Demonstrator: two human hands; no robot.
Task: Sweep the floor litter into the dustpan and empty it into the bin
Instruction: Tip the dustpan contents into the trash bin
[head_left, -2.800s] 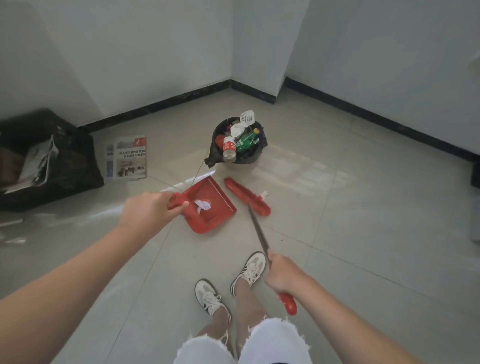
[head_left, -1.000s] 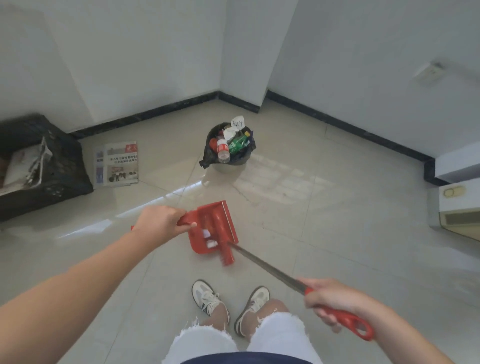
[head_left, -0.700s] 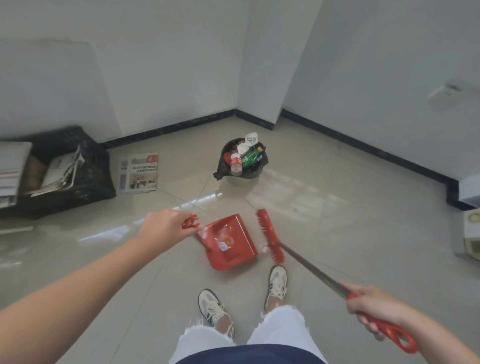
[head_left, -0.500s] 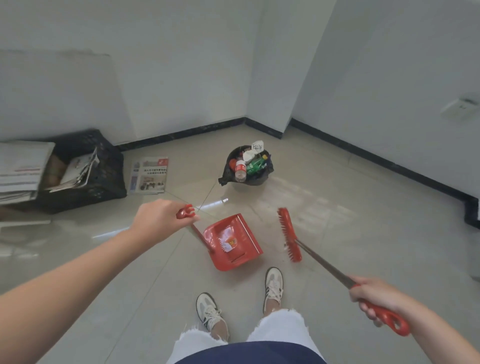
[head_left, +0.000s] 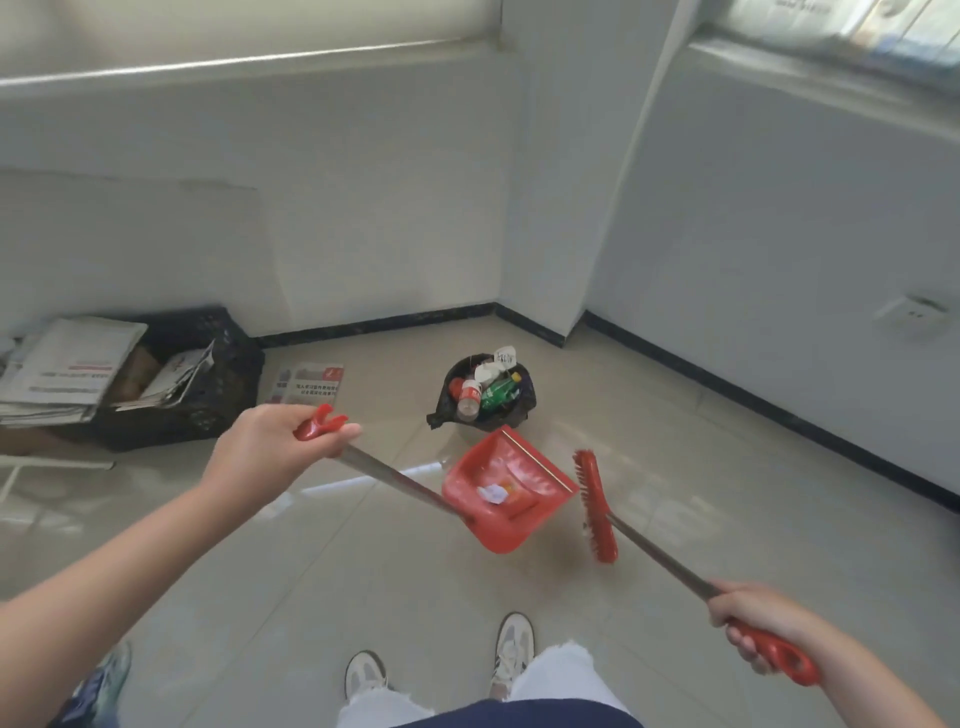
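Tiled floor (head_left: 675, 493) under me, left hand (head_left: 270, 457) clenched on the dustpan (head_left: 506, 491) handle, pan held level so the litter (head_left: 492, 492) stays in, just short of the bin (head_left: 485, 395), right hand (head_left: 753, 618) gripping the broom (head_left: 597, 506) aside.

One red plastic dustpan on a long metal handle (head_left: 506, 491), with one crumpled white scrap of paper (head_left: 492, 493) lying in it. One red-bristled broom with a metal shaft (head_left: 596, 505). One round bin lined with a black bag (head_left: 485, 396), and in it two plastic bottles I can count: one clear with a red label (head_left: 469, 397), one green (head_left: 497, 391). One black plastic crate (head_left: 205, 382). One newspaper flat on the floor (head_left: 309, 383). Two white sneakers (head_left: 512, 644). Two hands: the left (head_left: 275, 451), the right (head_left: 753, 616).
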